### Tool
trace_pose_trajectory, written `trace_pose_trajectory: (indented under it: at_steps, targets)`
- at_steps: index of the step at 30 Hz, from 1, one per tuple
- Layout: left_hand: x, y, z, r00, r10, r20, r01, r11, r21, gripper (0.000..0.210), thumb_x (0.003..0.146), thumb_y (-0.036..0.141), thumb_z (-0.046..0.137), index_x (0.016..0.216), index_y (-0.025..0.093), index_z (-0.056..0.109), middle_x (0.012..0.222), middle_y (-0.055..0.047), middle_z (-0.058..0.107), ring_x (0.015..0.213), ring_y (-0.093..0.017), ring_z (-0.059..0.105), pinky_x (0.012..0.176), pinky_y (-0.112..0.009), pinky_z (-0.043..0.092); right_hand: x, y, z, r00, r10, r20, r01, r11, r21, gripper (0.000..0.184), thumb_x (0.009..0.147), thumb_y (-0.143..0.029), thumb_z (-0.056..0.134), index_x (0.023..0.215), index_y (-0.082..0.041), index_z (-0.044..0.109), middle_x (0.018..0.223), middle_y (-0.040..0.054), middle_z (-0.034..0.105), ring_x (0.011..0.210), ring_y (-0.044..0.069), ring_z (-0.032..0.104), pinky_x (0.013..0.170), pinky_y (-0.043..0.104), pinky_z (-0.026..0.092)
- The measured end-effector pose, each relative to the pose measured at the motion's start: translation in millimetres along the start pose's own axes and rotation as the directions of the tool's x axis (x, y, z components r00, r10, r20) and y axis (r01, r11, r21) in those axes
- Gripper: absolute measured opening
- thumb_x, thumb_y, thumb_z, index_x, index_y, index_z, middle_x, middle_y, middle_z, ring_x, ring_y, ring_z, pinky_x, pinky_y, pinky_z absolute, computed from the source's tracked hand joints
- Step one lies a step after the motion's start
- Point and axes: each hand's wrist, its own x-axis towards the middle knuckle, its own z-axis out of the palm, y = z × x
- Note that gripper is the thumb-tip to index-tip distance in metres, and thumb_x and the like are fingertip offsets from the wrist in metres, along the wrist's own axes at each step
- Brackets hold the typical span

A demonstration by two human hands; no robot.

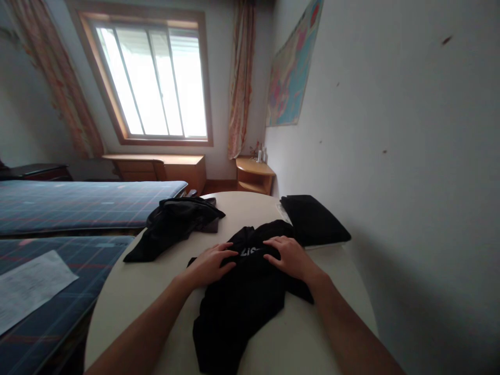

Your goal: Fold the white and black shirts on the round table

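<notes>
A black garment with white lettering (244, 297) lies rumpled on the round white table (156, 307), one end hanging toward me. It looks like a shirt, though its folds hide the full shape. My left hand (213, 264) rests on its left side, fingers stretched out flat and apart. On the right side, near the lettering, my right hand (289, 255) lies with spread fingers on the cloth. Neither hand grips the fabric visibly. The lettering is partly covered by folds and fingers.
Another crumpled black garment (172, 224) lies at the table's back left. A folded black cloth (314, 219) sits at the back right, near the white wall (422, 172). Plaid mattresses (89, 205) stand to the left, the nearer bearing a paper sheet (35, 284).
</notes>
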Motion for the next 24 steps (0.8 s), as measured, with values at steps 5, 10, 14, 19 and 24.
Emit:
trace_pose_trajectory:
  at_steps: [5,10,14,19,24]
  targets:
    - [-0.3,9.5,-13.5,0.974,-0.22,-0.058,0.226,0.963,0.148,0.037,0.094,0.049,0.044,0.101,0.026,0.072,0.092,-0.009,0.074,0.087,-0.027,0.069,0.079,-0.036,0.049,-3.0,-10.8,-13.8,0.973,0.043,0.227,-0.106,0.957,0.272,0.036,0.093,-0.049,0.05,0.089,-0.024,0.076,0.074,0.0022,0.074,0.066,0.017,0.066,0.062,0.026,0.045]
    - [-1.6,16.2,-16.0,0.967,-0.25,-0.049,0.255,0.951,0.177,0.036,0.083,0.051,0.06,0.11,0.029,0.069,0.079,-0.004,0.072,0.078,-0.026,0.068,0.072,-0.032,0.044,0.8,-8.5,-13.7,0.989,0.14,0.036,-0.144,0.965,0.219,0.025,0.091,-0.039,0.052,0.095,-0.025,0.072,0.073,0.0005,0.072,0.066,0.017,0.065,0.062,0.025,0.044]
    - [-2.1,15.7,-8.1,0.975,-0.221,0.03,0.213,0.961,0.176,0.019,0.08,0.037,0.061,0.095,0.03,0.071,0.081,-0.004,0.072,0.077,-0.026,0.068,0.067,-0.031,0.043,-0.5,11.7,2.7,0.925,0.371,-0.085,-0.375,0.926,-0.044,0.03,0.087,-0.034,0.058,0.113,-0.023,0.068,0.087,0.0073,0.074,0.078,0.022,0.069,0.066,0.029,0.047]
    - [2.5,2.5,-11.8,0.951,-0.285,-0.12,0.292,0.956,0.045,0.015,0.084,0.031,0.053,0.086,0.029,0.068,0.071,-0.003,0.071,0.07,-0.024,0.068,0.064,-0.031,0.043,-6.3,28.4,14.5,0.873,0.487,-0.024,-0.485,0.861,-0.153,0.017,0.084,-0.036,0.061,0.086,-0.023,0.072,0.083,0.0101,0.074,0.076,0.025,0.071,0.064,0.03,0.048]
    - [8.7,-33.6,-27.4,0.707,-0.524,-0.474,0.34,0.841,-0.422,0.028,0.089,0.039,0.049,0.104,0.019,0.061,0.079,-0.006,0.074,0.063,-0.021,0.069,0.066,-0.032,0.051,1.9,28.2,12.1,0.838,0.521,-0.163,-0.52,0.853,0.051,0.028,0.095,-0.033,0.043,0.103,-0.02,0.067,0.087,0.0114,0.074,0.081,0.025,0.072,0.07,0.033,0.051]
